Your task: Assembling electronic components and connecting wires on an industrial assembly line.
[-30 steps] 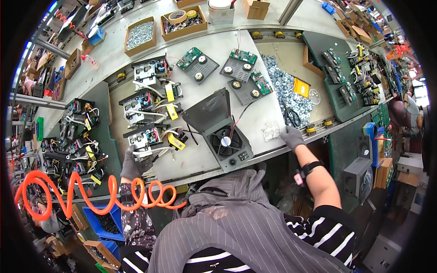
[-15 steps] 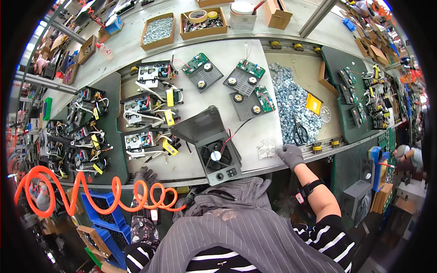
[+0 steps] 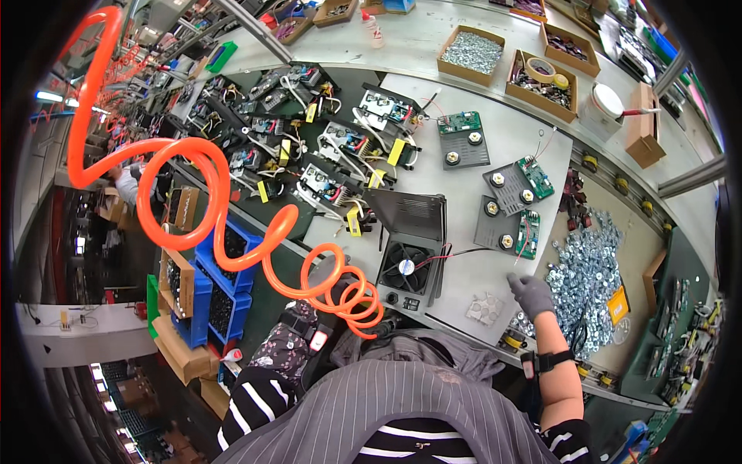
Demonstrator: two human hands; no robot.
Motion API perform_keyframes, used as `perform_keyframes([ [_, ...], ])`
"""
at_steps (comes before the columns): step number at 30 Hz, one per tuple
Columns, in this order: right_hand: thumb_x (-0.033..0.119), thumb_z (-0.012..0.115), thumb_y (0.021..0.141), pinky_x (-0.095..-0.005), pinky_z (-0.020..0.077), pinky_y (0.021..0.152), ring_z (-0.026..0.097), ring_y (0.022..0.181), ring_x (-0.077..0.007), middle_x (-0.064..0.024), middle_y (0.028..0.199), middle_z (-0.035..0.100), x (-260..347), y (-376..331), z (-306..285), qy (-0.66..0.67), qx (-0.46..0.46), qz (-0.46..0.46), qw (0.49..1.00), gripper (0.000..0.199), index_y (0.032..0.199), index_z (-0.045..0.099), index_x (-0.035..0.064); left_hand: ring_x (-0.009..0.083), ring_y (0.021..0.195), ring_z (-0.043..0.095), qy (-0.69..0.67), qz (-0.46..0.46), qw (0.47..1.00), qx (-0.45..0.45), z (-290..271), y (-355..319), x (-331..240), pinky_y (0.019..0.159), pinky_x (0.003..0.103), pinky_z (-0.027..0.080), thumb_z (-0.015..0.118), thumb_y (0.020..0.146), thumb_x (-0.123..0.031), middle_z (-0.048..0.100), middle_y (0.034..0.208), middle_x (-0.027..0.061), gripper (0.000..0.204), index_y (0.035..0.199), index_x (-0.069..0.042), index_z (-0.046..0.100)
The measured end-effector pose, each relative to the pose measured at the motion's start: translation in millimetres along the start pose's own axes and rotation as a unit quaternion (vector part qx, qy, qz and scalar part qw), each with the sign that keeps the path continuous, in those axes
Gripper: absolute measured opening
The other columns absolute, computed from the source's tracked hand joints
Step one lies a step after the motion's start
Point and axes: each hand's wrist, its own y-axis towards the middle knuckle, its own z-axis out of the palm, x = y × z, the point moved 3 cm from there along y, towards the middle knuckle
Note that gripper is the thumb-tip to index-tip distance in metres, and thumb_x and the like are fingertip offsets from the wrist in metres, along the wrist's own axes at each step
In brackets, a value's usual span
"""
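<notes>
A long grey table [image 3: 464, 85] carries a black fan housing [image 3: 410, 255], green circuit boards [image 3: 464, 139] and wired power units [image 3: 340, 185]. A heap of silver washers [image 3: 587, 271] lies on its right part. Cardboard boxes of screws [image 3: 469, 52] sit at the far edge.

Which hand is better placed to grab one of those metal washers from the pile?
Right. The gloved right hand is out over the bench beside the washer pile. The left hand is hidden down near the orange coiled hose, across the fan housing.

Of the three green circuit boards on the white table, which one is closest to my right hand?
The lowest board, just above your gloved right hand. The other two lie farther up the table.
</notes>
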Motion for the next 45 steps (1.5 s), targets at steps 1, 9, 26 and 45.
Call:
perform_keyframes([
  [1,0.051,0.049,0.082,-0.0418,0.0475,0.076,0.061,0.083,-0.0362,-0.0193,0.085,0.064,5.8,10.5,-0.5,0.043,-0.010,-0.018,0.999,0.049,0.089,0.068,0.0069,0.0173,0.094,0.055,0.014,0.013,1.000,-0.002,1.2,-1.7,-4.3,0.078,0.029,0.045,0.051,0.090,-0.025,0.054,0.103,0.0069,0.033,0.117,-0.006,0.050],
  [9,0.037,0.062,0.083,-0.0205,0.0379,0.042,0.052,0.051,-0.0104,-0.0018,0.066,0.055,38.0,62.6,32.9,0.693,0.004,0.103,0.714,0.031,0.089,0.054,0.0069,0.0113,0.081,0.056,0.044,0.158,0.986,0.005,29.0,-20.2,-99.1,0.070,0.024,0.044,0.049,0.091,-0.020,0.060,0.085,0.0036,0.024,0.104,-0.002,0.059],
  [26,0.030,0.053,0.087,-0.0261,0.0467,0.059,0.058,0.068,-0.0135,-0.0075,0.083,0.059,-47.6,111.4,-71.5,0.514,-0.224,0.042,0.827,0.033,0.104,0.054,0.0016,0.0114,0.101,0.053,0.353,0.188,0.907,0.133,63.7,86.0,-292.8,0.088,0.026,0.043,0.058,0.085,-0.010,0.058,0.110,0.0040,0.035,0.119,-0.003,0.053],
  [45,0.023,0.053,0.089,-0.0223,0.0468,0.062,0.058,0.074,-0.0123,-0.0031,0.095,0.060,-14.9,153.8,-84.9,0.650,-0.221,-0.021,0.727,0.034,0.120,0.050,0.0089,0.0108,0.097,0.052,0.242,0.070,0.951,0.177,52.9,134.0,-231.6,0.087,0.026,0.041,0.052,0.085,-0.012,0.056,0.115,0.0043,0.040,0.124,-0.003,0.050],
])
